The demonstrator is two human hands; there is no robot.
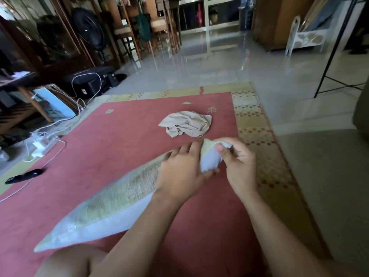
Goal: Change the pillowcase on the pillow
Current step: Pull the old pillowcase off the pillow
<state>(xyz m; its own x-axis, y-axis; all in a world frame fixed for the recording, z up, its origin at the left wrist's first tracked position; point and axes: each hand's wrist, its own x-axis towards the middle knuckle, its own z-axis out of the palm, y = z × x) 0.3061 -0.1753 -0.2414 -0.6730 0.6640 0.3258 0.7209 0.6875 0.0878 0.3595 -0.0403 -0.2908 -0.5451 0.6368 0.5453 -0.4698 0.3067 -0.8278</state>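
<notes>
Glossy pale tiles (219, 62) stretch back toward wooden chairs and a black fan (88, 27), and on them lies a red rug (139, 126) with a yellow-green patterned border. Above the rug is 1 pillow (111, 218), its long axis slanting from a low corner by the person's knee (69, 260) at lower left up to a raised far corner at right of centre. A green woven pillowcase (127, 188) covers its upper face. Pale bluish cloth shows along the near edge and at the far corner, and I cannot tell whether that is bare pillow. The left hand (179, 172) rests on the far end, fingers stretched flat. The right hand (239, 162) pinches the far corner's cloth between thumb and curled fingers. Beyond the hands, a second, beige pillowcase (186, 123) lies crumpled on the rug. At the left edge sit a power strip (41, 146) and white cables.
</notes>
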